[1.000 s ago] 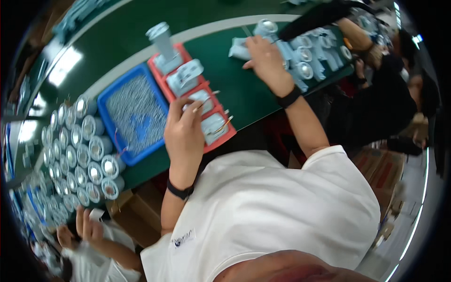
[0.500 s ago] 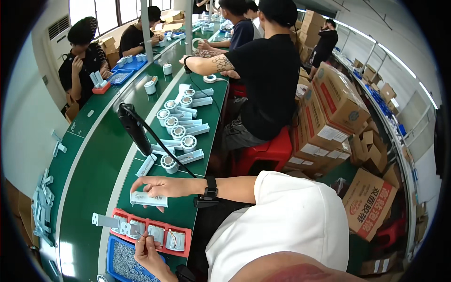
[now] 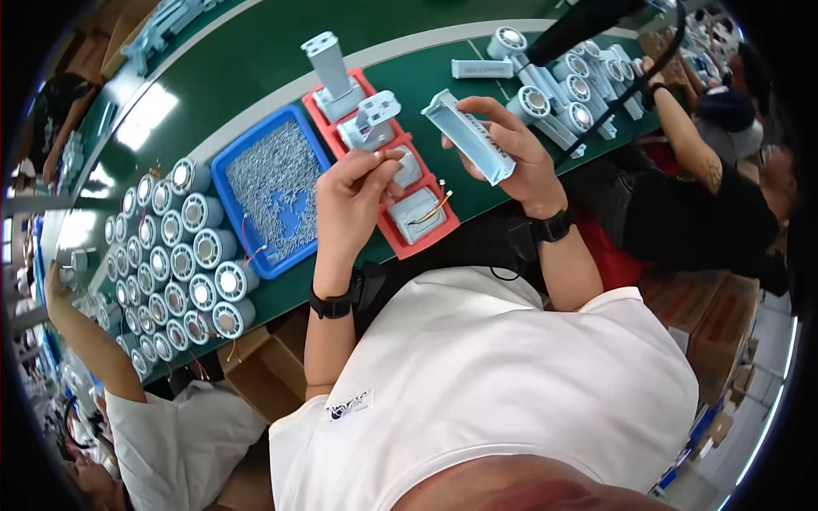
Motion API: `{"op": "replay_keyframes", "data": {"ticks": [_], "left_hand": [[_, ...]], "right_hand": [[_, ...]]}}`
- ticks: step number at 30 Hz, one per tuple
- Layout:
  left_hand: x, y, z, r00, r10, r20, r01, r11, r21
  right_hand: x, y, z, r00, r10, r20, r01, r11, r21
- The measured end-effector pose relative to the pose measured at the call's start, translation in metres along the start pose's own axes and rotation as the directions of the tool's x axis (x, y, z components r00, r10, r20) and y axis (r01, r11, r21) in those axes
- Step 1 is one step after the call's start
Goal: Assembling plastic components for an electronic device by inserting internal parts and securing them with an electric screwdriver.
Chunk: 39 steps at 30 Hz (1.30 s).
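Observation:
In my right hand (image 3: 527, 162) is a light blue, trough-shaped plastic handle shell (image 3: 470, 140). It is tilted, with its hollow side partly facing me. My left hand (image 3: 351, 198) has thumb and fingers pinched together over the near edge of a red tray (image 3: 440, 234). Whatever lies between those fingertips is hidden. Pale blue parts sit in the tray's compartments. One has an upright handle piece (image 3: 331, 66), and another carries a two-lobed bracket (image 3: 379, 109). Thin coloured wires (image 3: 436, 207) lie over the part in the nearest compartment.
A blue tray (image 3: 266, 271) of small screws stands left of the red one. Further left are rows of round fan heads (image 3: 170, 226). More fan units (image 3: 578, 89) lie at the right, beneath a black rod-shaped tool (image 3: 584, 30) and its cable. Co-workers sit on both sides.
My view has swung left, bringing the fan heads and another worker in. The right hand has lifted and tilted the shell. My left hand stays pinched by the red tray.

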<state>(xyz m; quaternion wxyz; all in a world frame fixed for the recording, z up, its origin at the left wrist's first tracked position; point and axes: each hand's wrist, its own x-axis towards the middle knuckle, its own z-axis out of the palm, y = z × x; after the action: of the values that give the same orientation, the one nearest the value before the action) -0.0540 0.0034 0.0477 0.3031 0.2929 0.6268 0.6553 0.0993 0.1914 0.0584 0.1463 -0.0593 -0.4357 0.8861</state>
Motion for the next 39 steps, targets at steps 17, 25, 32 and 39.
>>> {"op": "replay_keyframes", "data": {"ticks": [17,25,32,39], "left_hand": [[-0.004,0.000,-0.002,0.986,0.166,0.004,-0.166,0.979,0.121],[0.001,-0.004,-0.013,0.967,0.208,0.150,-0.247,0.912,0.329],[-0.027,-0.006,-0.017,0.977,0.208,-0.043,-0.174,0.899,0.403],[-0.027,-0.026,-0.017,0.958,0.272,-0.091,-0.181,0.819,0.544]], "right_hand": [[0.031,0.018,0.033,0.982,-0.189,0.010,0.170,0.857,-0.487],[0.039,0.010,0.034,0.985,-0.082,0.151,0.163,0.724,-0.670],[0.047,0.017,0.028,0.911,-0.133,0.391,0.412,0.353,-0.840],[0.038,0.032,0.028,0.872,-0.139,0.469,0.488,0.195,-0.851]]}}
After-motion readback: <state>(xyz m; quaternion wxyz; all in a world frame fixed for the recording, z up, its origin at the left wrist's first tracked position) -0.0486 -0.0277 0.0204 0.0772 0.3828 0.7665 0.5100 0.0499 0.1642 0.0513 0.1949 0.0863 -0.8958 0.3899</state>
